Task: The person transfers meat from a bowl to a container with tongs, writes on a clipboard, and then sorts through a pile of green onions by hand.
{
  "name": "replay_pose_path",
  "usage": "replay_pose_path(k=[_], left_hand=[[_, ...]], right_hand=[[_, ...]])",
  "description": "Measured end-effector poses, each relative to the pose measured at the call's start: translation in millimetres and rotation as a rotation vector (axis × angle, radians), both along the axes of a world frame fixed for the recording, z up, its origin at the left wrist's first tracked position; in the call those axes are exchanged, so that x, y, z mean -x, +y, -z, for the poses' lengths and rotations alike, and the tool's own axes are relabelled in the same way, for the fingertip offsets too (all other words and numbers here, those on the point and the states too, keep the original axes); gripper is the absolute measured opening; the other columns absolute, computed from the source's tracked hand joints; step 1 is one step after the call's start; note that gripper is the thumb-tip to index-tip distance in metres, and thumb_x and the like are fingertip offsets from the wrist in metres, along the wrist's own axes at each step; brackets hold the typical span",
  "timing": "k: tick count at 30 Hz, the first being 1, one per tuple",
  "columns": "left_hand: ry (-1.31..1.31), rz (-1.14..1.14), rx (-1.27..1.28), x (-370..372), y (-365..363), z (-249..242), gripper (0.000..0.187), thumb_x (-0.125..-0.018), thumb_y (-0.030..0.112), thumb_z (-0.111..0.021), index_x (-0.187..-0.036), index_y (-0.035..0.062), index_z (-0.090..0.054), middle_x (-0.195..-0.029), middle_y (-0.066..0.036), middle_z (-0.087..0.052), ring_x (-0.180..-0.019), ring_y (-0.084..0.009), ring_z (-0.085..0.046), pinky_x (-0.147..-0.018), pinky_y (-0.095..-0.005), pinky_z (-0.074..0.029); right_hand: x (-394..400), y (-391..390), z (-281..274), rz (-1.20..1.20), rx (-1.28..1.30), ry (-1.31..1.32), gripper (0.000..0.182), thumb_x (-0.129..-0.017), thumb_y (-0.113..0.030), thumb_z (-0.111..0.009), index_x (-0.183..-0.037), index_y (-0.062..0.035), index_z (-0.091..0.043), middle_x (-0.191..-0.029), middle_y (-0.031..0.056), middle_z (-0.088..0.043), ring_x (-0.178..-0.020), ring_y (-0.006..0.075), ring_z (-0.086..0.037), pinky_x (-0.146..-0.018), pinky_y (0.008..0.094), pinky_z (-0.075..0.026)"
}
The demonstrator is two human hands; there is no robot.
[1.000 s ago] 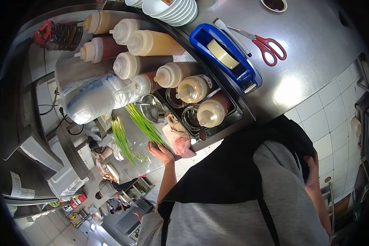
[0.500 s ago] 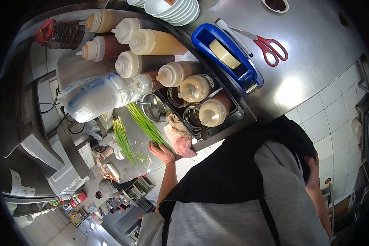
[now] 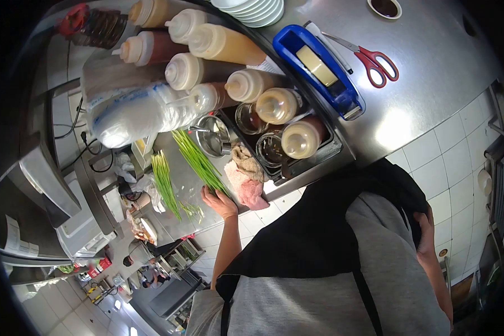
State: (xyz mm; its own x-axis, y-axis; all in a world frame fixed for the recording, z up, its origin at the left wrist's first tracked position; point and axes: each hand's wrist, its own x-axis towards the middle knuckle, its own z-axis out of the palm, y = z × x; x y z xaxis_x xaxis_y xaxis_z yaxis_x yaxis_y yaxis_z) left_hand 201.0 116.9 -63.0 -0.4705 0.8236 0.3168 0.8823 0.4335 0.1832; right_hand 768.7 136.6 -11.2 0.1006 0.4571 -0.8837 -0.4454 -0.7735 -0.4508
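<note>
Bare left hand [image 3: 221, 203] touches long green stalk bundle [image 3: 197, 161] running toward eleven o'clock. Pale-ended second bundle [image 3: 163, 185], ten o'clock. Trimming seems begun, scraps [image 3: 191, 211] nearby; bundles look largely uncut. Right hand [image 3: 425, 225] against black apron [image 3: 297, 224]. Cannot tell either grip.

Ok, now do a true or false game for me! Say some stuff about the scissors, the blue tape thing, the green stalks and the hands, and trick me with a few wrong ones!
1. The scissors have red handles. True.
2. The left hand is holding the scissors. False: its fingers are at the end of a bunch of green stalks, and the scissors lie on the counter.
3. The tape dispenser is next to the scissors. True.
4. There is just one bunch of green stalks. False: there are two, side by side.
5. The white bowls are spread out in a row. False: they are stacked.
</note>
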Motion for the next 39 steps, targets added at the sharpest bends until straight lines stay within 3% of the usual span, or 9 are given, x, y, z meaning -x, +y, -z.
replay_pose_path(k=[9,14,21,27,30,32,35,36,39], left_hand=[[-0.112,0.001,-0.148,1.9,-3.9,0.9,0.045,-0.094,0.027,-0.037,-0.124,-0.0064,-0.037,-0.132,-0.026,-0.034,-0.121,-0.0411,-0.033,-0.102,-0.0476,-0.024],[-0.300,0.004,-0.212,15.1,-9.0,-4.9,0.049,-0.095,0.027,-0.035,-0.131,-0.0060,-0.032,-0.141,-0.027,-0.021,-0.131,-0.0411,-0.021,-0.107,-0.0512,-0.014],[-0.086,-0.107,0.309,90.1,-10.5,-23.0,0.056,-0.094,0.030,-0.035,-0.142,0.0042,-0.023,-0.150,-0.016,-0.014,-0.138,-0.0406,-0.006,-0.106,-0.0607,-0.005],[-0.053,-0.147,0.288,172.2,-45.8,-13.8,0.061,-0.094,0.037,-0.033,-0.142,0.0002,-0.021,-0.151,-0.015,-0.012,-0.139,-0.0381,-0.005,-0.106,-0.0609,-0.002],[-0.015,-0.283,0.338,200.7,-70.9,-16.5,0.064,-0.094,0.039,-0.033,-0.141,-0.0030,-0.020,-0.150,-0.019,-0.011,-0.139,-0.0379,-0.004,-0.105,-0.0621,-0.002],[0.067,-0.396,0.318,222.2,-88.3,-8.4,0.061,-0.094,0.036,-0.037,-0.140,-0.0006,-0.023,-0.149,-0.023,-0.012,-0.138,-0.0386,-0.004,-0.104,-0.0642,-0.001],[0.107,-0.163,0.002,238.3,-76.0,-42.9,0.049,-0.093,0.025,-0.045,-0.135,0.0024,-0.036,-0.146,-0.024,-0.017,-0.135,-0.0419,-0.013,-0.104,-0.0625,-0.006],[0.168,0.072,-0.281,243.2,-56.0,-62.4,0.032,-0.090,0.013,-0.051,-0.119,0.0022,-0.053,-0.131,-0.024,-0.040,-0.120,-0.0386,-0.039,-0.099,-0.0526,-0.028],[-0.263,0.229,-0.337,272.4,-3.0,-71.3,0.020,-0.086,0.008,-0.056,-0.105,0.0001,-0.060,-0.108,-0.019,-0.058,-0.095,-0.0342,-0.056,-0.083,-0.0409,-0.044]], right_hand=[[37.0,-9.0,1.7,-0.075,-0.034,-0.002,0.050,-0.075,-0.016,-0.052,-0.123,-0.0033,-0.044,-0.109,0.0104,-0.053,-0.099,0.0207,-0.052,-0.088,0.0314,-0.042],[82.9,-28.0,0.4,-0.156,-0.014,-0.048,0.047,-0.075,-0.018,-0.053,-0.120,-0.0042,-0.047,-0.104,0.0102,-0.055,-0.097,0.0210,-0.053,-0.087,0.0315,-0.042],[146.6,-73.9,17.1,-0.464,-0.018,-0.169,0.038,-0.077,-0.026,-0.051,-0.112,-0.0090,-0.054,-0.096,0.0074,-0.056,-0.088,0.0189,-0.053,-0.081,0.0302,-0.042],[200.1,-98.3,25.5,-0.592,-0.002,-0.191,0.045,-0.078,-0.033,-0.052,-0.113,-0.0053,-0.054,-0.101,0.0078,-0.057,-0.094,0.0193,-0.052,-0.084,0.0287,-0.040],[214.6,-99.0,22.9,-0.805,-0.030,-0.217,0.052,-0.079,-0.038,-0.052,-0.112,0.0011,-0.053,-0.103,0.0132,-0.058,-0.097,0.0210,-0.053,-0.086,0.0315,-0.041],[222.6,-83.9,12.8,-1.198,-0.080,-0.345,0.059,-0.079,-0.043,-0.053,-0.113,0.0050,-0.052,-0.107,0.0188,-0.058,-0.103,0.0254,-0.054,-0.089,0.0346,-0.041],[257.1,-39.9,-24.9,-1.808,-0.148,-0.929,0.064,-0.074,-0.044,-0.066,-0.111,0.0077,-0.056,-0.106,0.0240,-0.061,-0.099,0.0380,-0.058,-0.085,0.0420,-0.046],[272.7,-25.0,-35.2,-1.750,-0.291,-0.975,0.055,-0.075,-0.039,-0.065,-0.107,0.0055,-0.059,-0.094,0.0220,-0.063,-0.088,0.0368,-0.060,-0.078,0.0424,-0.047],[348.5,22.3,-99.9,-1.514,-0.537,-0.777,0.037,-0.077,-0.026,-0.065,-0.100,0.0032,-0.064,-0.082,0.0219,-0.064,-0.077,0.0329,-0.063,-0.069,0.0403,-0.048]])
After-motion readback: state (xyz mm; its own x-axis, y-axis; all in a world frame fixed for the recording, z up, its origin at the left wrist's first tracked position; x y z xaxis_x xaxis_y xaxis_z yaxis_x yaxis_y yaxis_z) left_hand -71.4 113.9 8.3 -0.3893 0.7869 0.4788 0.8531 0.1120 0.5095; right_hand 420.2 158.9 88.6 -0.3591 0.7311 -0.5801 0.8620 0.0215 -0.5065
